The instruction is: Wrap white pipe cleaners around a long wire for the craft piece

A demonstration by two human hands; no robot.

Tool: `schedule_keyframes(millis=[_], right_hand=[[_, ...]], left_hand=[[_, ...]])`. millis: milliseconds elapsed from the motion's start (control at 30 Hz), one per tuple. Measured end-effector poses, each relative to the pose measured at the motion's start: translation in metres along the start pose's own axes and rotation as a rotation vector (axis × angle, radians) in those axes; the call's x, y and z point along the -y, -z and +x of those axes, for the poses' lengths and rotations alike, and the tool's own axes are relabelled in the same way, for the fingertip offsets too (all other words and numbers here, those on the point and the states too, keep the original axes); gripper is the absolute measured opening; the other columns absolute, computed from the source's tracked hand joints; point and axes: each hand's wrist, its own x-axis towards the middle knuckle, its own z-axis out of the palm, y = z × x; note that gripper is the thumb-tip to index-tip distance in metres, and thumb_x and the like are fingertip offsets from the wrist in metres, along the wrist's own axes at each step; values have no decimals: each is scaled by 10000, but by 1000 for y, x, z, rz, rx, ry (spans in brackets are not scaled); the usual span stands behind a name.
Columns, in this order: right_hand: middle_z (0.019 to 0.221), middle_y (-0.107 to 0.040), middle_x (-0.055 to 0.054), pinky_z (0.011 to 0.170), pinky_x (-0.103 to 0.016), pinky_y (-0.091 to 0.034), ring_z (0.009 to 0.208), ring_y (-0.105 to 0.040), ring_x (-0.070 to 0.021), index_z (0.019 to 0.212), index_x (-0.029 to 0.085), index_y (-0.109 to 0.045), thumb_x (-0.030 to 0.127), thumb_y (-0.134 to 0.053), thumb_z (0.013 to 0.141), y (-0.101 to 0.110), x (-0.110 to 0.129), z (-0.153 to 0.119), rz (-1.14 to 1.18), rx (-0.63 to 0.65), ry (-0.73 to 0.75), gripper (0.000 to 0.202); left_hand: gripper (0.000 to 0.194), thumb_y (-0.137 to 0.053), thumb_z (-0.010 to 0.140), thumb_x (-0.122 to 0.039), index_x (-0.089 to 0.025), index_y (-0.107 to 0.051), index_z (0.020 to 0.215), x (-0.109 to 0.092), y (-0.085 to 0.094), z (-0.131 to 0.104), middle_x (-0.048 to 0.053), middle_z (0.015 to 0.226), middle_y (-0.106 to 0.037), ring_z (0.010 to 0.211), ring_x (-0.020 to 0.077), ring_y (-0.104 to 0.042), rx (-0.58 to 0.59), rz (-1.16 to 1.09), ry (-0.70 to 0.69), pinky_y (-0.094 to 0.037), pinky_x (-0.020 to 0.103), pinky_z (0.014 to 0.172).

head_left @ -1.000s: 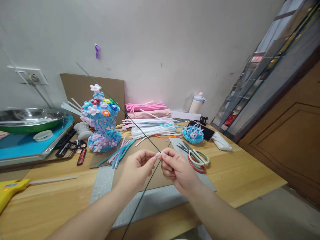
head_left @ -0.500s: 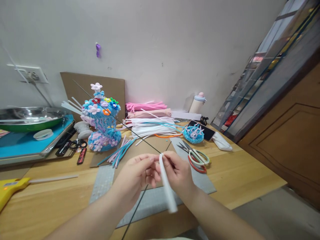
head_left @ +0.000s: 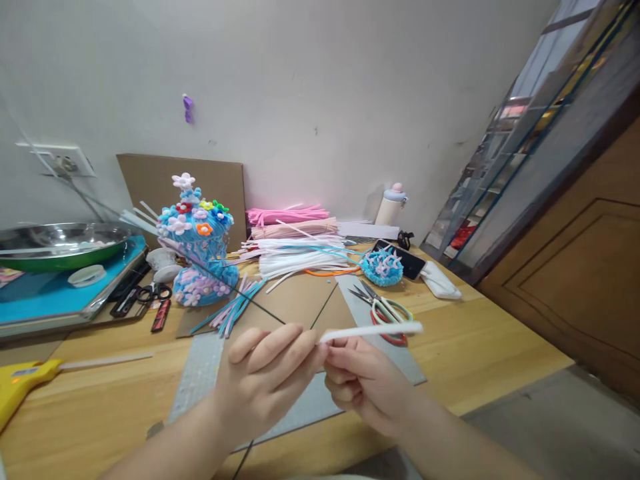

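A white pipe cleaner [head_left: 373, 331] points to the right from between my hands, over the scissors. The fingertips of my right hand [head_left: 367, 377] pinch it near its left end. My left hand [head_left: 273, 373], back of the hand toward the camera, has its fingers curled against that same end, together with a thin dark green wire [head_left: 257, 303] that slants up to the left. Under the hands lie a grey mat [head_left: 305, 403] and brown cardboard [head_left: 287, 300]. How the wire and the pipe cleaner meet is hidden by my fingers.
A blue flowered pipe-cleaner piece [head_left: 195, 240] stands at the left, by cut stems [head_left: 235, 307]. Behind are white bundles [head_left: 305, 257]. At the right are scissors [head_left: 383, 310], a small blue piece [head_left: 383, 267], a phone [head_left: 407, 262] and a bottle [head_left: 391, 207]. A yellow glue gun [head_left: 25, 383] lies left.
The white pipe cleaner has swung from pointing down toward me to pointing right. My left hand has turned its back to the camera and its fingers have closed in. The view has shifted slightly.
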Motion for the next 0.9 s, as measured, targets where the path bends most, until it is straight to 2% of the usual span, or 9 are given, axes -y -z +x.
schedule_keyframes(millis=[67, 233, 333, 433, 533, 633, 700, 800, 900], right_hand=[[505, -193, 117, 388, -171, -58, 405, -63, -31, 736, 190, -450, 339, -642, 820, 1, 7, -2, 25, 52, -86, 258], [482, -182, 121, 387, -166, -85, 390, -73, -38, 782, 198, -488, 250, -564, 856, 2, 34, 3, 61, 211, -307, 118], [470, -195, 125, 385, -174, -84, 387, -74, -39, 779, 183, -513, 250, -571, 842, 1, 46, 11, -6, 263, -340, 108], [464, -208, 129, 390, -190, -74, 397, -84, -42, 765, 177, -519, 315, -629, 808, -3, 48, 18, -141, 214, -191, 182], [486, -296, 105, 416, -204, -151, 429, -187, -56, 736, 178, -517, 397, -646, 787, -5, 42, 26, -368, 102, 85, 259], [632, -444, 37, 520, -229, -270, 555, -349, -89, 751, 171, -544, 377, -550, 863, 2, 31, 31, -722, 6, 383, 235], [682, -466, 18, 573, -248, -286, 610, -388, -110, 771, 179, -549, 322, -472, 909, 9, 25, 34, -961, -15, 514, 213], [646, -426, 25, 583, -261, -272, 599, -381, -118, 723, 192, -518, 278, -439, 916, 17, 21, 36, -1153, 7, 622, 226], [630, -409, 33, 560, -252, -272, 581, -367, -110, 705, 191, -508, 313, -476, 897, 19, 23, 41, -1009, 14, 541, 230]], left_hand=[[219, -548, 875, -98, -170, -679, 1035, 1, 1, 0, -25, 957, -749, 963, 143, -598, 6, 27, -19, -348, 313, 820], [224, -628, 824, -100, -195, -697, 1015, 6, 3, -1, -37, 924, -755, 929, 138, -619, -29, 98, -5, -358, 304, 823], [242, -601, 839, -90, -197, -689, 1037, 8, 4, 2, -27, 929, -753, 928, 142, -622, 10, 131, 22, -356, 307, 825], [239, -532, 879, -92, -194, -679, 1037, 8, 5, 9, -11, 942, -747, 939, 154, -615, 62, 135, 97, -336, 330, 846], [216, -496, 897, -121, -205, -672, 990, 7, 4, 15, 4, 965, -730, 961, 177, -597, 116, 126, 212, -317, 356, 859], [183, -488, 891, -127, -197, -648, 945, 6, 2, 21, 24, 1024, -699, 1015, 208, -562, 235, 118, 318, -312, 374, 865], [169, -481, 881, -110, -190, -627, 910, 8, 1, 25, 34, 1029, -677, 1024, 221, -541, 344, 82, 360, -314, 379, 854], [168, -474, 861, -84, -196, -597, 837, 13, 0, 29, 28, 964, -644, 954, 211, -527, 490, -20, 411, -323, 374, 820], [198, -462, 832, -52, -201, -590, 853, 16, 2, 32, 26, 968, -622, 956, 211, -511, 564, -83, 409, -311, 395, 874]])
